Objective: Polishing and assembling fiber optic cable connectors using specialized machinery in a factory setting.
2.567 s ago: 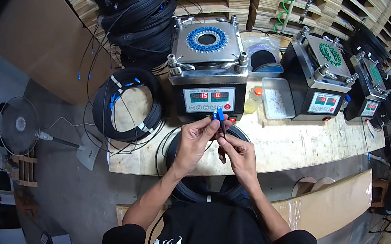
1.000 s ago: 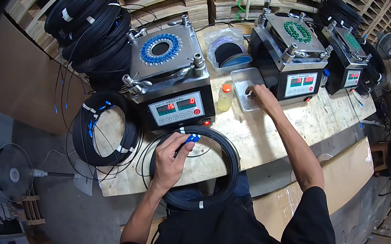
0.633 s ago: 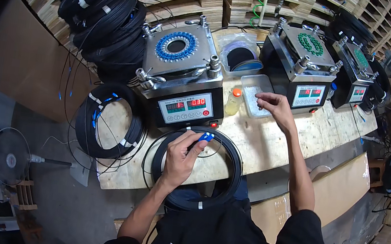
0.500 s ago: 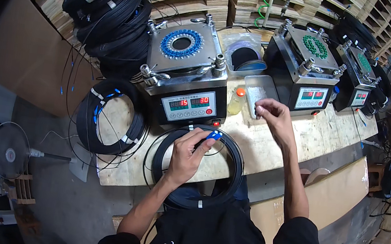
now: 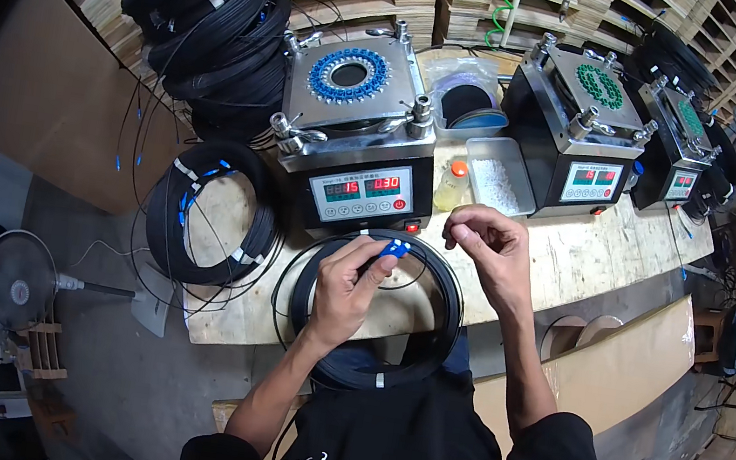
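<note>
My left hand (image 5: 342, 290) is closed in a pinch on a blue fibre-optic connector (image 5: 395, 249) with white tips, held above a black cable coil (image 5: 446, 330) at the table's front edge. To its right, my right hand (image 5: 494, 259) hovers over the table with thumb and forefinger pressed together. Whatever is between those fingertips is too small to make out. Behind the right hand stands a clear tray (image 5: 524, 198) of small white pieces (image 5: 493, 180). A bottle with an orange cap (image 5: 457, 169) is beside the tray.
A polishing machine (image 5: 363, 196) with a ring of blue connectors (image 5: 323, 72) stands behind my left hand. Two more machines, one nearer (image 5: 593, 182) and one farther (image 5: 681, 185), are at right. Cable coils (image 5: 163, 229) lie at left, others are stacked (image 5: 212, 67) behind.
My right hand has moved from over the tray of white pieces toward my left hand, its fingertips still pinched. The left hand and blue connector have shifted only slightly.
</note>
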A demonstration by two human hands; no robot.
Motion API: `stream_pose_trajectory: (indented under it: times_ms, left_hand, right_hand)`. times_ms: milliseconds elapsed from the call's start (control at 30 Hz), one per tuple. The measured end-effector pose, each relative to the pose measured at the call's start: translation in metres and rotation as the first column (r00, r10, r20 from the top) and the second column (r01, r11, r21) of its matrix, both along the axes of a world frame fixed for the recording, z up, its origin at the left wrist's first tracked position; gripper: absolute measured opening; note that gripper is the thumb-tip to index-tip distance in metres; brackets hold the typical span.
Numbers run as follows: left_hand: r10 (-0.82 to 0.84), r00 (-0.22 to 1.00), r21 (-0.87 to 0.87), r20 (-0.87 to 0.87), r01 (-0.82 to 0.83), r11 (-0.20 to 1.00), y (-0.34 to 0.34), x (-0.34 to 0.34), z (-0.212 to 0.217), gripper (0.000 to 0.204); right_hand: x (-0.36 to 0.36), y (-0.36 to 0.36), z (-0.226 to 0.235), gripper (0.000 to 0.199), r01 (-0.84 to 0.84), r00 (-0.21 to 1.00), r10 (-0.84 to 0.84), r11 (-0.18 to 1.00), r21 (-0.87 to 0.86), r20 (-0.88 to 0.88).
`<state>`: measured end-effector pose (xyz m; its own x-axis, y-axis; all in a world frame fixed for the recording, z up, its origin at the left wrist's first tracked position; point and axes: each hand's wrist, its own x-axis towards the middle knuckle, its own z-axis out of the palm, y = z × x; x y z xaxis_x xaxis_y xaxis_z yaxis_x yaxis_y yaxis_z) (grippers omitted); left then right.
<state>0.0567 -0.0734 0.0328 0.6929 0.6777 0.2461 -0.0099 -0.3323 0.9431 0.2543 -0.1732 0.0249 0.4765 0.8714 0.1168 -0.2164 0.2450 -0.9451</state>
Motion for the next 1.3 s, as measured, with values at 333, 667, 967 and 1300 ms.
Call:
stream_pose_trajectory:
  times_ms: [333, 667, 967, 1300]
  left_hand:
    - [0.017, 0.999, 0.125, -0.032, -0.013, 0.992, -0.006, -0.001, 0.012, 0.023]
    - [0.034, 0.999, 0.149, -0.008, -0.032, 0.988, -0.008, 0.001, 0.009, 0.021]
    - [0.053, 0.998, 0.076, 0.017, -0.054, 0.996, -0.013, 0.004, 0.004, 0.023]
    - [0.045, 0.999, 0.033, -0.010, -0.045, 0.998, -0.012, 0.006, 0.004, 0.024]
  right_hand:
    - [-0.038, -0.002, 0.010, 0.018, 0.029, 0.999, -0.029, 0.999, 0.022, -0.019]
    - [-0.044, -0.006, 0.015, 0.014, 0.104, 0.964, -0.111, 0.994, 0.042, 0.242]
    - [-0.047, -0.006, 0.007, 0.015, 0.128, 0.972, -0.132, 0.991, 0.034, 0.192]
    - [-0.034, -0.005, -0.009, 0.011, -0.044, 0.998, 0.040, 0.992, 0.122, 0.038]
